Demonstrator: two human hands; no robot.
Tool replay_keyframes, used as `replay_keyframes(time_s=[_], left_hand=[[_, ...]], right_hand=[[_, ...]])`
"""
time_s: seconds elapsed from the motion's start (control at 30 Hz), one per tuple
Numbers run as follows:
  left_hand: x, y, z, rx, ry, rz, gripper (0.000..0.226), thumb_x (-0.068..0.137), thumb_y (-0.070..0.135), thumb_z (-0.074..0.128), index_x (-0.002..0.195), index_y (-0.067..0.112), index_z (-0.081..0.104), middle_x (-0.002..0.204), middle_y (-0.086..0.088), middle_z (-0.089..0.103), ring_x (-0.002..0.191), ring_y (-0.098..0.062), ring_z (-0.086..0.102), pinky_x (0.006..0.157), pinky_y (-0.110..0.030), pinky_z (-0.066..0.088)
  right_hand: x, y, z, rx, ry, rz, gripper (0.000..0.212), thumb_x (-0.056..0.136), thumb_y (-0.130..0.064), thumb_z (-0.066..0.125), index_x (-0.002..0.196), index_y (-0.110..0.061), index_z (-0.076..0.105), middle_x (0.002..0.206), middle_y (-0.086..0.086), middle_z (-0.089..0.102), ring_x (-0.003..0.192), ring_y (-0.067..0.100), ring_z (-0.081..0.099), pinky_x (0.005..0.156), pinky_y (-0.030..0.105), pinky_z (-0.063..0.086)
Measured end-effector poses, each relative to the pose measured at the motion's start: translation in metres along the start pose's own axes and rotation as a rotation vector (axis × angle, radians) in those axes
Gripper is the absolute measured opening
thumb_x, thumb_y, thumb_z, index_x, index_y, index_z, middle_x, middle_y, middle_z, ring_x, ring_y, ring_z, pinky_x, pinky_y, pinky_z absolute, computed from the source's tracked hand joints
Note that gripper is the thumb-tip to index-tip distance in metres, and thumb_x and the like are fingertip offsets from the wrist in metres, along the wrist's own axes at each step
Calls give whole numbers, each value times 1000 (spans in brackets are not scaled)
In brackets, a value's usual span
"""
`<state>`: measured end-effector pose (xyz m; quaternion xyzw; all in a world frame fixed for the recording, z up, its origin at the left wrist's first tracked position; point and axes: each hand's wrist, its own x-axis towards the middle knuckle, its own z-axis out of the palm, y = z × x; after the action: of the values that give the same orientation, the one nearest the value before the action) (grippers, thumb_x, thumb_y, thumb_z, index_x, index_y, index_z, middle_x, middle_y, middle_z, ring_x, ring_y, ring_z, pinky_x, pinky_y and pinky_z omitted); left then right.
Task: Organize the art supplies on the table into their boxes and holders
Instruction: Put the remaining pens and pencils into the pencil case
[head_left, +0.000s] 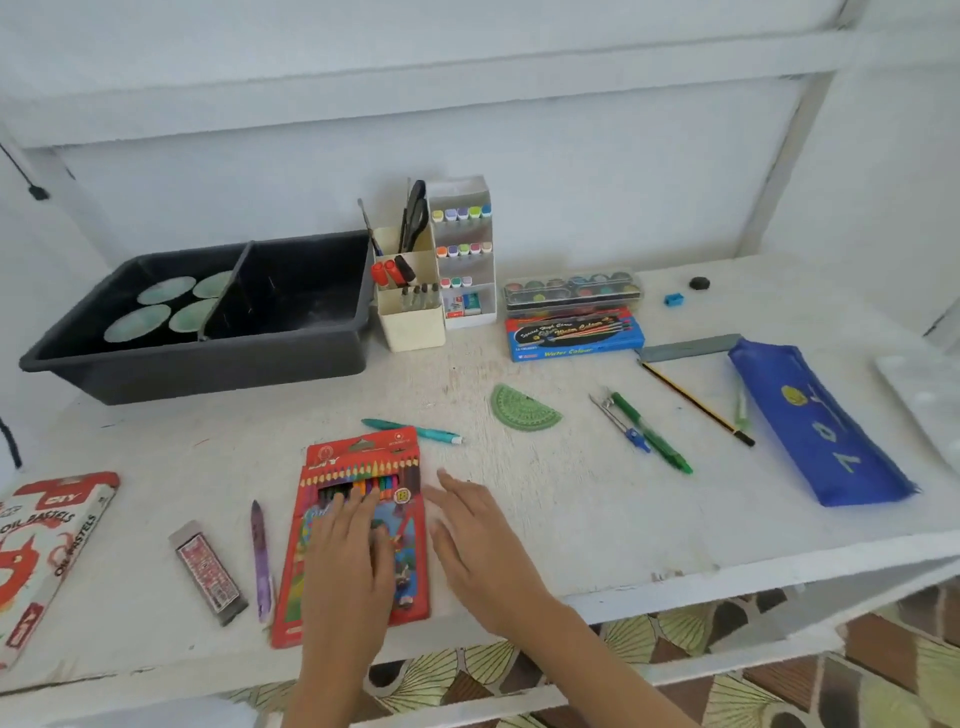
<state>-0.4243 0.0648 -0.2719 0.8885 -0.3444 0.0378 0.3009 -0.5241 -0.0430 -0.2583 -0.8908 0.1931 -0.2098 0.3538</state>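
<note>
A red box of colour pencils (410, 525) lies at the front of the white table (597, 509), its flap open and pencil ends showing. My left hand (350, 551) rests flat on the box with straight fingers. My right hand (475, 540) hovers just right of the box, fingers straight, holding nothing. A purple crayon (261, 556) and a grey eraser pack (208, 571) lie left of the box. A teal pen (413, 431) lies just behind it. Farther right lie a green protractor (524, 409), a compass (621, 423), a green pen (652, 434) and a pencil (696, 402).
A black divided tub (218, 364) with green discs stands back left. Cream holders (415, 312) and a marker rack (465, 249) stand mid-back. Paint sets (574, 312), blue pencil case (815, 426), oil pastels box (41, 551), blue sharpener (674, 299), black eraser (700, 283) are around.
</note>
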Motion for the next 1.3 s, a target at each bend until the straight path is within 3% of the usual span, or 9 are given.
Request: replay_keyframes(time_s=[0.1, 0.27, 0.53, 0.7, 0.8, 0.97, 1.1, 1.2, 1.3], left_hand=[[3, 46, 20, -141, 61, 79, 35, 90, 17, 45, 121, 7, 59, 118, -10, 61, 112, -26, 52, 95, -34, 35], [21, 134, 69, -342, -101, 279, 35, 89, 17, 44, 121, 16, 57, 117, 2, 59, 111, -12, 47, 95, -19, 29], [66, 284, 151, -475, -269, 518, 32, 90, 15, 46, 119, 14, 59, 115, 0, 62, 110, -16, 50, 91, -18, 30], [96, 349, 198, -415, -420, 593, 38, 93, 16, 52, 131, 13, 50, 133, -7, 51, 125, -25, 44, 103, -32, 33], [114, 370, 218, -375, -512, 544, 45, 96, 26, 50, 140, 19, 40, 146, -5, 39, 136, -23, 31, 110, -35, 24], [135, 375, 240, -393, -566, 340, 39, 93, 34, 54, 131, 24, 49, 126, 1, 54, 121, -20, 47, 106, -41, 28], [142, 373, 241, -502, -491, 255, 33, 87, 32, 65, 118, 21, 60, 102, -3, 53, 99, -18, 53, 93, -36, 42], [149, 375, 232, -534, -472, 219, 31, 85, 36, 66, 104, 12, 68, 91, -6, 56, 80, -12, 50, 71, -19, 40], [154, 373, 222, -539, -463, 197, 30, 86, 35, 66, 91, 6, 72, 76, 0, 57, 71, -11, 49, 57, -14, 34]], right_hand=[[-3, 18, -33, -2, 150, 13, 39, 97, -19, 34, 130, -12, 54, 131, 3, 53, 122, 10, 40, 102, 10, 27], [-17, 65, -107, -87, 466, 152, 32, 89, -9, 43, 111, -14, 65, 103, -3, 65, 101, 10, 51, 92, 6, 32], [-64, 138, -228, -213, 953, 655, 28, 85, 3, 50, 103, -14, 64, 97, -3, 61, 99, 22, 49, 76, 28, 42], [-86, 168, -261, -281, 768, 1092, 39, 89, -20, 55, 126, -11, 47, 122, 14, 46, 109, 31, 39, 85, 38, 39], [-92, 178, -267, -134, 732, 1094, 44, 91, -24, 57, 129, -9, 42, 124, 15, 42, 111, 29, 36, 81, 28, 32], [-98, 199, -275, 46, 703, 1041, 35, 88, -11, 60, 123, -11, 53, 115, 12, 48, 107, 26, 47, 86, 30, 41], [-96, 210, -287, 97, 692, 995, 25, 86, -19, 66, 110, -12, 64, 97, 1, 61, 97, 18, 57, 94, 34, 44], [-91, 214, -297, 167, 691, 935, 9, 84, -16, 69, 91, -13, 72, 79, -3, 66, 75, 9, 59, 67, 12, 45], [-86, 219, -305, 257, 645, 892, 10, 87, -10, 64, 83, -16, 72, 75, 2, 68, 72, 16, 61, 56, 14, 43]])
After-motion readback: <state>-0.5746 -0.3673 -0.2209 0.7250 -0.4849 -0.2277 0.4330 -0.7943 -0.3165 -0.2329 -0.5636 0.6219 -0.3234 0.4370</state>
